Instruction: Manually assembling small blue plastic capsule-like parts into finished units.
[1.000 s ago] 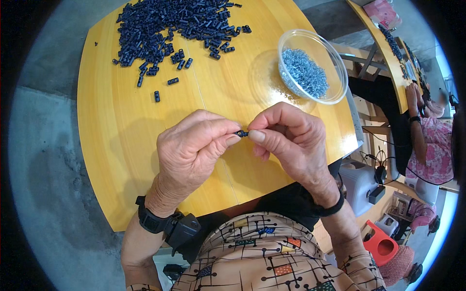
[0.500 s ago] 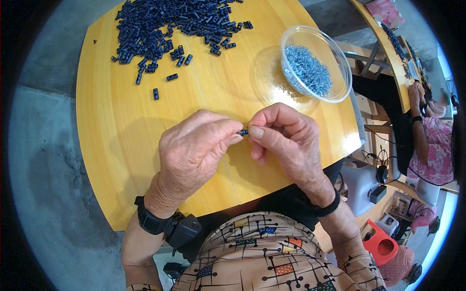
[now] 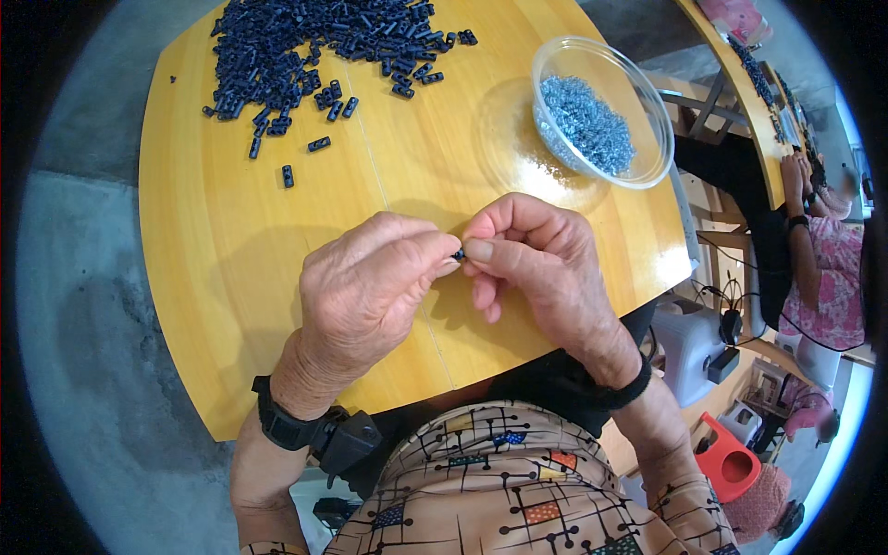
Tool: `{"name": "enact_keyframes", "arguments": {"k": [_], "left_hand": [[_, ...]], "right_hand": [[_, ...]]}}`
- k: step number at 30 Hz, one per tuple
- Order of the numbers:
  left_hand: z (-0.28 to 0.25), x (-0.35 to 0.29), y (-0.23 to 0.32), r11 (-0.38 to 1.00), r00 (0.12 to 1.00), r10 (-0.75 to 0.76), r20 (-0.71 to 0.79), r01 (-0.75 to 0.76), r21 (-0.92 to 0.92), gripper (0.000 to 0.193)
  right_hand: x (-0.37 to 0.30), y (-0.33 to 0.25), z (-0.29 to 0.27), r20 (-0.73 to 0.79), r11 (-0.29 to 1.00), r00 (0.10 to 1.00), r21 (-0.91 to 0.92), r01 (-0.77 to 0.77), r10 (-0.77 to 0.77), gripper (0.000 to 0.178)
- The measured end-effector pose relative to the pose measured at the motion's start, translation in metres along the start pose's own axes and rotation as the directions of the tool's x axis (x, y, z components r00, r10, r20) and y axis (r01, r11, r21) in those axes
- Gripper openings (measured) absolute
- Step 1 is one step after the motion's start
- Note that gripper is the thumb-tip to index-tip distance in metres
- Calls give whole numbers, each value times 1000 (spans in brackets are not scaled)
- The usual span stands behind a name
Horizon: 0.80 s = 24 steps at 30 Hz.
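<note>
Small dark barrel-shaped piece [image 3: 458, 253], mostly hidden, held up between both hands above wooden table [image 3: 499, 342]; left hand [image 3: 361, 287] pinches left end, thumb against forefinger; right hand [image 3: 541, 264] in narrow pinch at right end; cannot tell if fingertips hide anything more

Likely light, stiff, hard plastic, perhaps slippery; ends seem best hold, fingertips only

Beyond hands, loose pieces and pile of dark perforated barrels [image 3: 268, 69]; to right, clear bowl [image 3: 651, 143] with small silvery metal parts [image 3: 587, 125]
</note>
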<state>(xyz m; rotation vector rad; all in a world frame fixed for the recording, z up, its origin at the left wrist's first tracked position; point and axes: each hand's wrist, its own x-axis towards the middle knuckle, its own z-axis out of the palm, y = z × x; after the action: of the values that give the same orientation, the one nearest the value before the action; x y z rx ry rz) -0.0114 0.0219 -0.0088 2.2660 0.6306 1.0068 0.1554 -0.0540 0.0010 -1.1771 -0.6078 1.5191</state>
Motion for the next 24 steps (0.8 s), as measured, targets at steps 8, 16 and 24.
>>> {"name": "enact_keyframes", "arguments": {"k": [8,16,24], "left_hand": [[0,0,0,998,999,-38,-9,38,-43,14],[1,2,0,998,999,-45,-16,45,-39,13],[2,0,-3,995,996,-89,3,89,-35,14]], "right_hand": [[5,-5,-5,52,999,998,-1,-42,42,9],[5,-8,-5,44,996,997,53,-66,63,9],[7,-3,-4,55,998,998,40,-42,39,8]]}}
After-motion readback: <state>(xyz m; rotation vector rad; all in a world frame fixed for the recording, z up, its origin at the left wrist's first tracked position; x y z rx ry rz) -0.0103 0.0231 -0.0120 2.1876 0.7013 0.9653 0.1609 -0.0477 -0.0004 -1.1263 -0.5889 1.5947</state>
